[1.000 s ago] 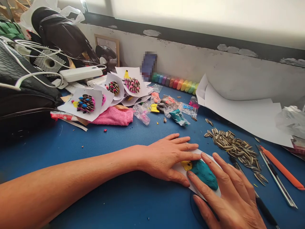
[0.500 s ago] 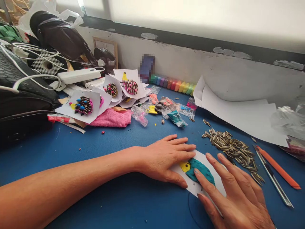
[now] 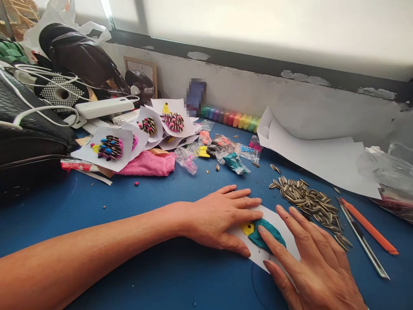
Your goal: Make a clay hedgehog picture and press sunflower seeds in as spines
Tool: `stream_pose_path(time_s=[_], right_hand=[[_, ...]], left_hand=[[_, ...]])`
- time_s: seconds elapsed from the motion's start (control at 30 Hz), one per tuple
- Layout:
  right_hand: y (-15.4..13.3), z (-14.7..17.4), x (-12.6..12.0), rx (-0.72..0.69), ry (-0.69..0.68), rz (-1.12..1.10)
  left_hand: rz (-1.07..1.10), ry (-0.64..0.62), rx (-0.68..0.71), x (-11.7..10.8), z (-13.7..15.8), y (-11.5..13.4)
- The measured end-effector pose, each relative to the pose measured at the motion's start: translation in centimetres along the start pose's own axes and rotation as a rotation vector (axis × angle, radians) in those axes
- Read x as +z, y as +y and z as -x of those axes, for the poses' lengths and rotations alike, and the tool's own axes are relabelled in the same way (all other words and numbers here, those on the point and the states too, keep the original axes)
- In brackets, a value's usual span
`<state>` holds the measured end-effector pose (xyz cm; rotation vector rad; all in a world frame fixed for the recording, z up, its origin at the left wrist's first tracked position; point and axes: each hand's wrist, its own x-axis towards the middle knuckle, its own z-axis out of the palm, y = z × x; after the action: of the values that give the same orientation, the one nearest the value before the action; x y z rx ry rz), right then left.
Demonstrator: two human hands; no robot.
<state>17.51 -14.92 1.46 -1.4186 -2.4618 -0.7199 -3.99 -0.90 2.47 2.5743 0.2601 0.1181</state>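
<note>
A white sheet of paper [image 3: 256,254] lies on the blue table, bearing a flattened patch of teal modelling clay [image 3: 269,234] and a smaller yellow clay piece [image 3: 248,228] with a dark dot. Short drawn lines show below the teal clay. My left hand [image 3: 222,219] rests flat on the paper's left side, fingers spread. My right hand [image 3: 312,258] is open over the right side, its index fingertip touching the teal clay near the yellow piece. Part of the paper is hidden under both hands.
Striped sunflower seeds [image 3: 309,200] are heaped beyond my right hand, beside a pen [image 3: 364,239] and an orange tool [image 3: 369,226]. Bagged clay [image 3: 236,162], a pink cloth [image 3: 146,163] and seed-covered clay figures on paper [image 3: 111,147] lie farther back. White sheets [image 3: 322,150] lean against the wall.
The camera view has shifted slightly, so everything sits a little farther left. Both hands keep nearly the same pose on the paper, with the right index finger still on the teal clay.
</note>
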Motion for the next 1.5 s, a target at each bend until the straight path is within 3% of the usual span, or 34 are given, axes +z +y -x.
stream_pose_path(time_s=[0.3,0.77,0.97,1.13,1.23,1.5], right_hand=[[-0.3,-0.6,0.6,0.057,-0.01,0.004],[0.2,0.2,-0.7,-0.075,0.064,-0.024],[-0.5,1.4,0.0,0.149,0.072,-0.059],[-0.8,1.9,0.3,0.184,0.073,-0.049],[-0.6,1.5,0.1,0.142,0.069,-0.025],[1.2,1.3,0.4,-0.144,0.071,0.094]], left_hand=[[0.016,0.031,0.011,0.3,0.0,-0.2],[0.008,0.003,0.005,0.2,0.0,-0.2],[0.011,0.007,0.005,0.3,-0.1,-0.3],[0.022,0.005,0.0,0.3,-0.1,-0.2],[0.024,0.006,-0.001,0.3,-0.1,-0.2],[0.06,0.052,0.018,0.4,0.0,-0.4]])
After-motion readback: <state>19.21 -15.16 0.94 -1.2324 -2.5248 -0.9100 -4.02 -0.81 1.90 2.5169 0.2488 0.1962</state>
